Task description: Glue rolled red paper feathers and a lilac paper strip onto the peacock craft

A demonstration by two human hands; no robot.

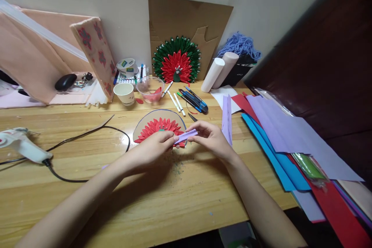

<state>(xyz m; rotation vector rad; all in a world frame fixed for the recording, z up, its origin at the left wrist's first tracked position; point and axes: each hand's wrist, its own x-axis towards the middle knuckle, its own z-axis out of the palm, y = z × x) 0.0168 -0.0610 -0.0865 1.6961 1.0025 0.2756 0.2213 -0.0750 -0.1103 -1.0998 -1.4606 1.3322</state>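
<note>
A short folded strip of purple crepe paper (186,136) is held between my hands above the table. My left hand (158,145) pinches its left end between thumb and fingers. At the other end, the thumb and fingers of my right hand (210,139) close around the strip. Just behind and partly under my left hand lies a rounded cardboard piece (142,126) with a dark outline. Red paper petals (158,126) fan across it around a small green centre, the lower part hidden by my hand. A longer purple folded strip (226,118) lies beyond my right hand.
A white glue gun (26,145) with its black cord lies left. Behind are a paper cup (124,93), a clear bowl (150,89), markers (193,100) and a finished red-green peacock (178,62) on cardboard. Coloured paper sheets (279,128) overhang the table's right edge.
</note>
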